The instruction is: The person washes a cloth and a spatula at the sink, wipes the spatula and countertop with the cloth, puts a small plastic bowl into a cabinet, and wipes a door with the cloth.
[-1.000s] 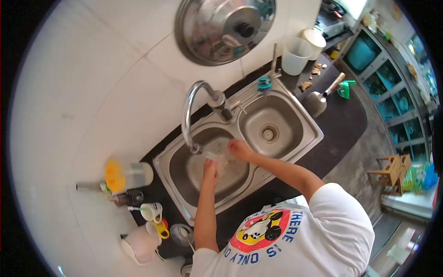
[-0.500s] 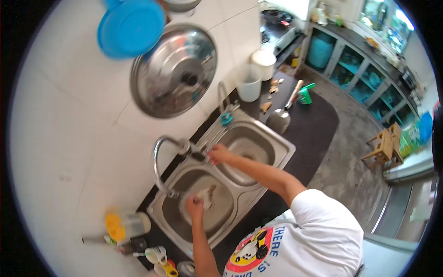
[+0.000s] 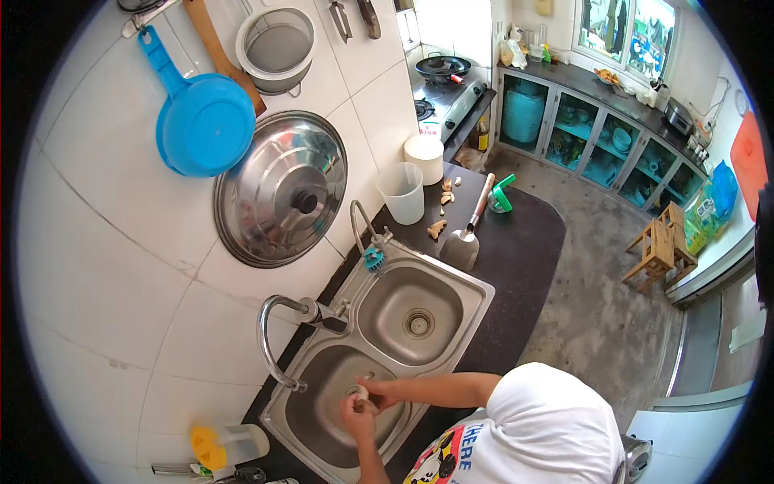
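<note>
Dark tabletop [image 3: 524, 266] carries steel double sink [image 3: 477, 310]; over the bowl [image 3: 314, 407] under the spout, right hand [image 3: 382, 393] and left hand [image 3: 357, 417] meet, fingers curled, small pale item [image 3: 359, 393] between them, neither clearly nearer, long axis and actual grip can't tell.

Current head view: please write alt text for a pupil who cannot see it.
A person's left hand and right hand are close together over a steel double sink, a small pale object between them. A metal lid hangs nearby.
</note>
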### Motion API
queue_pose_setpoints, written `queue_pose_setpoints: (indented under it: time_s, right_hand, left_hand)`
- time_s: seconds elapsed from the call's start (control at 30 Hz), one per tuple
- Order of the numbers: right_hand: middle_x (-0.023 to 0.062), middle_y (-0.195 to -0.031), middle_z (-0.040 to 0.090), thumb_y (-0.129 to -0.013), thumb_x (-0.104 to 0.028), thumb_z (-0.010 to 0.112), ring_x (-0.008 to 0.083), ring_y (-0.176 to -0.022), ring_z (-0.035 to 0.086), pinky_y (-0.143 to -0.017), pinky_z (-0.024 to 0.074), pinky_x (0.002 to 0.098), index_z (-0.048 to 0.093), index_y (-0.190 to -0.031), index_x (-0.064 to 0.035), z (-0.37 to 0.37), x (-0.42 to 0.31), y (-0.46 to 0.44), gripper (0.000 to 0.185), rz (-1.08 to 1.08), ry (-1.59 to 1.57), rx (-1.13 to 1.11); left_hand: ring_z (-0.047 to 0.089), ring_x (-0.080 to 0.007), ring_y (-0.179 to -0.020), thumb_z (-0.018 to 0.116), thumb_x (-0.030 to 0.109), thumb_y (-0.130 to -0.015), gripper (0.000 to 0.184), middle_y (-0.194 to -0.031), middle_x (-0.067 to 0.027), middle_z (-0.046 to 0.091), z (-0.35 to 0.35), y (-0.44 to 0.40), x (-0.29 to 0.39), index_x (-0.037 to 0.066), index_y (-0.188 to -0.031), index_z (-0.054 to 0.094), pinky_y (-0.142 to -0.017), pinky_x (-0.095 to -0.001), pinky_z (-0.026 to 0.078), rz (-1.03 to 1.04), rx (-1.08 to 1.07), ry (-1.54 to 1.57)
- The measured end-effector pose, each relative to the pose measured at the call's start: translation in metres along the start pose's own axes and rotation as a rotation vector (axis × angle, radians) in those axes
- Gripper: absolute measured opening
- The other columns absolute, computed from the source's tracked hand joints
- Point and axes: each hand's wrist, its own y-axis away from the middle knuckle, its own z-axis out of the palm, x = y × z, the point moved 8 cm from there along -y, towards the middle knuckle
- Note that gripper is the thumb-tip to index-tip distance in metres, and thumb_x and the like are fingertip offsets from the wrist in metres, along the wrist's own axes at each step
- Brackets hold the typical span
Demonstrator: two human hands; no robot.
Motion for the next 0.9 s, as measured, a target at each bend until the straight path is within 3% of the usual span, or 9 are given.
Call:
queue_pose_setpoints:
  time_s: [0.1,0.2,0.33,0.43,0.53,0.63,0.73,0.83,0.9]
  right_hand:
    - [0.0077,-0.114,0.050,-0.072,-0.062,0.057,0.0213,-0.098,0.051,-0.076,0.0440,0.0446,0.050,-0.109,-0.0116,-0.033,-0.018,-0.016,0.063,-0.167,0.208,0.288]
    - [0.0040,-0.110,0.054,-0.074,-0.048,0.065,0.0175,-0.095,0.053,-0.079,0.0441,0.0385,0.051,-0.108,-0.0175,-0.029,-0.003,0.001,0.048,0.042,0.278,0.369]
    - [0.0017,-0.103,0.055,-0.074,-0.034,0.068,0.0167,-0.093,0.053,-0.070,0.0469,0.0339,0.052,-0.106,-0.0161,0.031,0.009,0.040,0.040,0.056,0.492,0.159]
    - [0.0021,-0.102,0.054,-0.073,-0.027,0.068,0.0166,-0.094,0.052,-0.066,0.0485,0.0328,0.051,-0.108,-0.0149,0.043,0.009,0.013,0.040,0.010,0.545,0.019]
    - [0.0040,-0.103,0.053,-0.074,-0.021,0.067,0.0179,-0.094,0.052,-0.067,0.0506,0.0331,0.050,-0.108,-0.0124,0.051,-0.005,0.012,0.039,-0.065,0.389,0.008]
    - [0.0051,-0.099,0.055,-0.073,-0.015,0.067,0.0187,-0.090,0.055,-0.066,0.0524,0.0325,0.051,-0.105,-0.0105,0.080,-0.001,0.044,0.036,-0.077,0.276,-0.085]
    - [0.0029,-0.092,0.057,-0.074,-0.014,0.068,0.0147,-0.081,0.057,-0.061,0.0510,0.0277,0.051,-0.102,-0.0124,0.096,0.010,0.058,0.033,0.033,0.400,-0.128]
    - [0.0007,-0.082,0.058,-0.073,-0.013,0.068,0.0116,-0.068,0.056,-0.054,0.0484,0.0254,0.052,-0.094,-0.0132,0.074,0.009,0.035,0.027,0.080,0.565,-0.119]
    - [-0.0007,-0.077,0.057,-0.073,-0.011,0.067,0.0096,-0.061,0.054,-0.051,0.0457,0.0236,0.052,-0.088,-0.0136,0.063,0.005,0.012,0.022,0.110,0.646,-0.086]
  left_hand:
    - [0.052,-0.0113,-0.063,0.054,-0.002,-0.068,0.015,-0.075,-0.0024,0.055,0.007,0.018,-0.020,0.001,-0.083,0.057,-0.055,-0.0253,0.042,-0.425,-0.187,0.422]
    - [0.055,-0.0111,-0.065,0.055,0.002,-0.071,0.018,-0.078,-0.0028,0.057,-0.024,0.012,-0.056,0.002,-0.089,0.057,-0.057,-0.0243,0.044,-0.590,-0.122,0.539]
    - [0.058,-0.0159,-0.078,0.055,0.010,-0.074,0.021,-0.088,-0.0049,0.058,-0.028,0.001,-0.093,0.003,-0.093,0.055,-0.068,-0.0286,0.048,-0.686,-0.084,0.734]
    - [0.057,-0.0224,-0.090,0.053,0.019,-0.077,0.032,-0.100,-0.0098,0.056,0.023,0.018,-0.143,0.003,-0.105,0.052,-0.077,-0.0344,0.048,-1.004,-0.091,1.207]
    - [0.058,-0.0273,-0.089,0.054,0.032,-0.079,0.042,-0.105,-0.0139,0.054,0.019,0.014,-0.053,0.004,-0.111,0.051,-0.076,-0.0381,0.049,-0.903,-0.049,1.572]
    - [0.057,-0.0280,-0.091,0.053,0.040,-0.081,0.050,-0.106,-0.0152,0.053,0.008,0.004,-0.009,0.006,-0.117,0.049,-0.079,-0.0410,0.049,-0.766,-0.039,1.668]
    - [0.058,-0.0271,-0.090,0.059,0.038,-0.080,0.049,-0.102,-0.0139,0.054,0.004,-0.016,-0.011,0.006,-0.115,0.049,-0.079,-0.0407,0.050,-0.527,-0.225,1.347]
    - [0.058,-0.0235,-0.086,0.058,0.012,-0.081,0.033,-0.093,-0.0116,0.055,-0.003,-0.036,-0.024,0.003,-0.111,0.047,-0.077,-0.0376,0.049,-0.336,-0.263,1.145]
    - [0.058,-0.0205,-0.078,0.057,0.003,-0.079,0.028,-0.087,-0.0099,0.055,-0.004,-0.047,-0.036,0.002,-0.106,0.049,-0.073,-0.0346,0.050,-0.404,-0.236,1.076]
